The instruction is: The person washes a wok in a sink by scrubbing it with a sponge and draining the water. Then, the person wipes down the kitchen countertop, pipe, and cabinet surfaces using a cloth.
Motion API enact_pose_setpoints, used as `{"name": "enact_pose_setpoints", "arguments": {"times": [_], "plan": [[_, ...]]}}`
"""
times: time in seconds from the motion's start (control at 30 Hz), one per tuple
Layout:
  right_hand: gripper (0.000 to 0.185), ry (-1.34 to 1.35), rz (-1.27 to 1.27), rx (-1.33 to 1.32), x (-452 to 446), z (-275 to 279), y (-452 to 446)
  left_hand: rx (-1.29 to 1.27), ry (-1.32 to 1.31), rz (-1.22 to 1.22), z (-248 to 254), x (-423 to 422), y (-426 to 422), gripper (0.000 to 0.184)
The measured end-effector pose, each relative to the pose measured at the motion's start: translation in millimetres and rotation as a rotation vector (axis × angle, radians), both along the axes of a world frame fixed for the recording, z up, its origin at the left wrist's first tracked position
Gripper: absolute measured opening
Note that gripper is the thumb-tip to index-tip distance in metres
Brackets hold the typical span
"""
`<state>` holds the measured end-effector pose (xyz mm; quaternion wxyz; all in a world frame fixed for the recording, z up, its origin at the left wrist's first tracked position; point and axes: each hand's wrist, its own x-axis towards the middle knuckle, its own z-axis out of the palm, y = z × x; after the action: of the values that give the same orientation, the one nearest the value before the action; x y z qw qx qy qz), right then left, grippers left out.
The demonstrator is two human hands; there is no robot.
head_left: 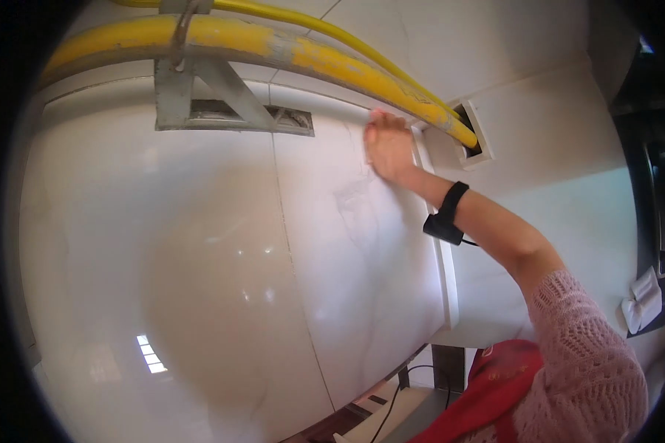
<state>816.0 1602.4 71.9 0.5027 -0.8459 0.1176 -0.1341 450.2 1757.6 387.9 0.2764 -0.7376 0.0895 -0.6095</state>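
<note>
My right hand [389,148] is at the far edge of a glossy white tiled surface [222,199], just below a thick yellow pipe [355,70]. Its palm side faces the tile, the fingers extend toward the pipe, and nothing shows in them. The fingertips are slightly blurred, and the underside of the hand is hidden. A black strap with a small black box [443,227] circles the wrist, and a pink knitted sleeve [584,354] covers the upper arm. My left hand is out of view.
A thin yellow hose [332,31] runs beside the pipe; both enter a framed wall opening [479,151]. A grey metal bracket [171,96] supports the pipe. A raised white edging [445,284] borders the tile. Red fabric [495,376] and a black cable [391,406] lie below.
</note>
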Motion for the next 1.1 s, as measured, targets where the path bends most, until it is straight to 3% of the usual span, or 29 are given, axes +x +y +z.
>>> {"name": "enact_pose_setpoints", "arguments": {"times": [0.07, 0.13, 0.23, 0.37, 0.47, 0.57, 0.77, 0.93, 1.1], "plan": [[0.047, -0.37, -0.042, 0.088, -3.2, 51.3, 5.6, -0.002, 0.003, -0.006, -0.1, -0.2, -0.4, 0.057], [0.045, -0.548, -0.116, 0.172, -13.8, 104.8, 9.5, -0.009, 0.008, -0.014, -0.2, -0.2, -0.9, 0.057], [0.051, -0.547, -0.057, 0.135, -20.5, 88.5, 3.3, -0.027, 0.005, -0.018, -0.9, 1.9, -0.6, 0.056], [0.049, -0.456, -0.003, 0.107, -14.9, 17.0, -0.8, -0.039, 0.003, -0.018, -3.6, 3.5, 2.3, 0.056], [0.051, -0.282, 0.0, 0.125, -18.5, -29.0, 2.0, -0.05, 0.013, -0.024, -4.5, 2.3, 5.5, 0.055], [0.052, 0.001, 0.045, -0.072, -18.8, -101.0, -6.0, -0.063, 0.016, -0.03, -4.1, 0.4, 7.5, 0.055], [0.056, -0.009, 0.067, -0.025, -35.4, -99.0, -4.0, -0.112, 0.027, -0.093, -3.9, -5.0, 14.5, 0.054], [0.06, -0.028, 0.107, 0.022, -118.8, -90.4, 4.8, -0.144, 0.059, -0.179, -1.5, -11.1, 25.3, 0.054], [0.055, -0.011, 0.218, 0.039, -229.2, -84.2, 14.8, 0.147, 0.072, -0.076, 3.1, -8.4, 16.9, 0.028]]}}
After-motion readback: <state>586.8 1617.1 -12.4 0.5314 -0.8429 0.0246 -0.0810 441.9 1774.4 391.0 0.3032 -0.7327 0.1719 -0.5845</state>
